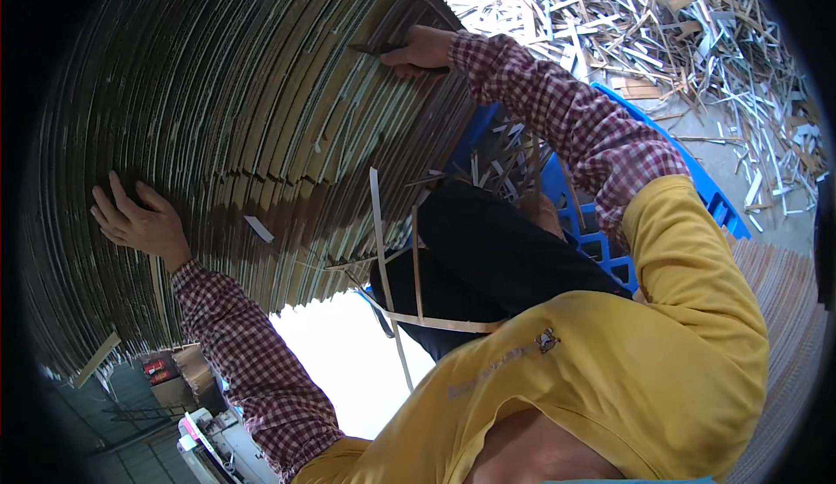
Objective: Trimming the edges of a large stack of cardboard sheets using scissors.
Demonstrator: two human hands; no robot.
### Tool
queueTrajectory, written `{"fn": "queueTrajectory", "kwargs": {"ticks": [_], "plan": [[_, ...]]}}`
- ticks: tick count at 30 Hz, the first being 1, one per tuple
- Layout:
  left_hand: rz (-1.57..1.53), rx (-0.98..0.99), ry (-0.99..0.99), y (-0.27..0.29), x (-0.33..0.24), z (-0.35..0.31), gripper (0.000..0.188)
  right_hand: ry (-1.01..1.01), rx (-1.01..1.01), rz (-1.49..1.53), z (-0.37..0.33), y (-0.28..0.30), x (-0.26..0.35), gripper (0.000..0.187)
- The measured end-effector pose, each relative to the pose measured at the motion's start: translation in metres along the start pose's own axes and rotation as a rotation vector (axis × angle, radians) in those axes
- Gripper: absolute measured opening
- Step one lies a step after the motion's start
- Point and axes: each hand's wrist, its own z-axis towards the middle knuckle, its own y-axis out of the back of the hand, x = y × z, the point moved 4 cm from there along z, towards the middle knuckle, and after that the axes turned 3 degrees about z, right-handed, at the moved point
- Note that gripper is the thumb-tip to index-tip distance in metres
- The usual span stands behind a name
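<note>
Nearest is the person's yellow shirt (610, 371), below the cardboard stack (235, 75), which is the landmark here. From it 2 arms in checked sleeves (252, 345) go up toward the stack. The dark trousers (505, 249) are below the right part of the stack, and several narrow strips (383, 249) stand and lie across them, near the lower edge of the stack.

The left hand (144, 223) rests on the left part of the stack — its fingers are spread, and they grip nothing. The right hand (418, 53) is at the upper right part of the stack, with the fingers closed around a dark knife-like tool (370, 49). The tip of this tool points to the left, over the sheet edges; if it touches them, I cannot tell.

The stack itself has very many sheets, with their edges turned to the person. A small pale scrap (259, 228) is against its lower middle part. To the right of the stack is a blue plastic crate (601, 249). Farther, beyond the stack to the upper right, a wide heap of cut strips (636, 31) covers the floor (705, 123).
</note>
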Motion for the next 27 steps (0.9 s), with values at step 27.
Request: {"fn": "queueTrajectory", "kwargs": {"ticks": [27], "plan": [[-0.027, 0.053, 0.053, -0.003, 0.0, -0.007, 0.036, -0.012, 0.079, 0.065, -0.119, -0.009, -0.024, 0.045]]}}
